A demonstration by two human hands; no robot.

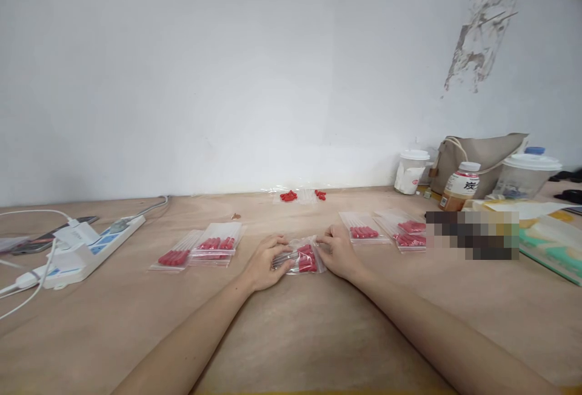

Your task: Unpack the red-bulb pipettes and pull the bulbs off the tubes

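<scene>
A small clear zip bag of red-ended sticks lies on the table in front of me, its red ends toward the right. My left hand grips the bag's left end, with thumb and fingers on either side of the clear stems. At the right edge, my right hand pinches the plastic between thumb and fingers. Similar filled bags lie to the left, in a stack beside it, and on the right, with more bags overlapping farther right.
Loose red pieces rest on clear plastic by the wall. A white power strip with cables stands at the left. Along the right are a lidded cup, a drink bottle, a beige bag and a clear tub.
</scene>
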